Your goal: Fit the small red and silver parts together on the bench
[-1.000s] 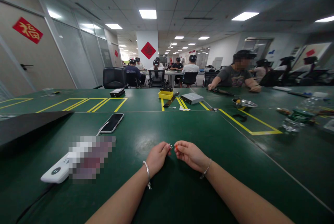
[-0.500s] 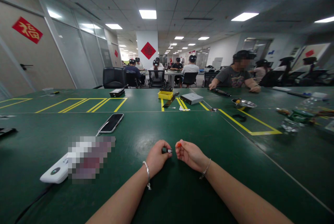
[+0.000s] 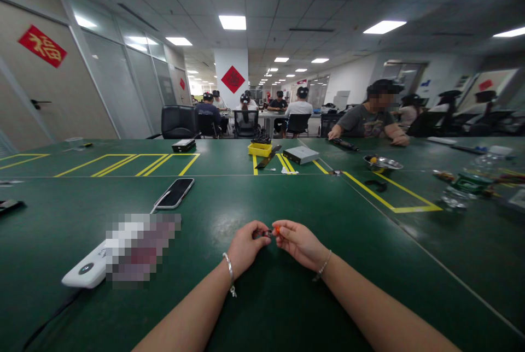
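Observation:
Over the near middle of the green table (image 3: 197, 308), my two hands almost meet. My left hand (image 3: 245, 245) is closed around a small dark object with a shiny metal-like end (image 3: 268, 233); most of it is hidden by the fingers. Between the thumb and fingertips of my right hand (image 3: 302, 244) is a small orange piece (image 3: 277, 229), too small to name. It sits right beside the shiny end, and I cannot tell whether the two touch.
To the left lie a phone (image 3: 175, 193) and a white device (image 3: 88, 270) with a cable. Farther back are a yellow tray (image 3: 260, 150), a grey box (image 3: 301, 155), and a metal bowl (image 3: 385, 163). A plastic bottle (image 3: 476, 177) stands right; a person (image 3: 371, 117) sits opposite.
My right hand has moved slightly left and turned, bringing the orange piece from within its curled fingers to the shiny end of the dark object. My left hand has barely shifted.

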Available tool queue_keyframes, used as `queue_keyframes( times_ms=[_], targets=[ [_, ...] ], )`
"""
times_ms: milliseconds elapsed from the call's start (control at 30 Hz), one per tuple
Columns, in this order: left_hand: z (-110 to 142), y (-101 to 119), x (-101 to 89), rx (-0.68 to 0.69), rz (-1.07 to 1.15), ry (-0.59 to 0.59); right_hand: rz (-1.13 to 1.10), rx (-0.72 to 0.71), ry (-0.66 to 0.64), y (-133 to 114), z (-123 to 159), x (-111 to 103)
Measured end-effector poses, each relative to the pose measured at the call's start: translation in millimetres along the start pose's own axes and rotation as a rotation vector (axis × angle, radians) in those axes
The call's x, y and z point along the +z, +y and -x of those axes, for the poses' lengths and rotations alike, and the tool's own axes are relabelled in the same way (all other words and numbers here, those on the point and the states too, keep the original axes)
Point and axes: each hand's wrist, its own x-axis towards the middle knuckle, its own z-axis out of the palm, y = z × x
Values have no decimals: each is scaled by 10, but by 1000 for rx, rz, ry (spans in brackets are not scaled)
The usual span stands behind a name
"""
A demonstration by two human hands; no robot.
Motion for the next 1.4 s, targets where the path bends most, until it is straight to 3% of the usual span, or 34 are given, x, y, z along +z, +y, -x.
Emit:
queue_keyframes(
  times_ms=[233,533,867,1000,1100,1167,1233,1333,1400],
  targets=[
    [9,18,3,42,-64,95,55,-62,157,74,-33,51],
    [33,19,23,113,-255,174,349,-142,344,119,-15,207],
    [24,14,-2,114,-322,232,537,-157,277,163,-9,173],
    [47,47,3,150,-329,181,465,-118,265,134,7,223],
    [62,60,5,218,-340,99,549,-145,270,34,-13,212],
    [59,39,-3,250,-350,77,650,-193,298,-133,-37,83],
    [46,-4,-14,225,-364,74,784,-244,445,-388,-30,-204],
    [22,-75,-21,154,-395,50,1097,-273,882,-843,149,-905],
    [11,-101,-17,140,-424,15,1271,-182,1148,-1098,413,-1436]
  ],
)
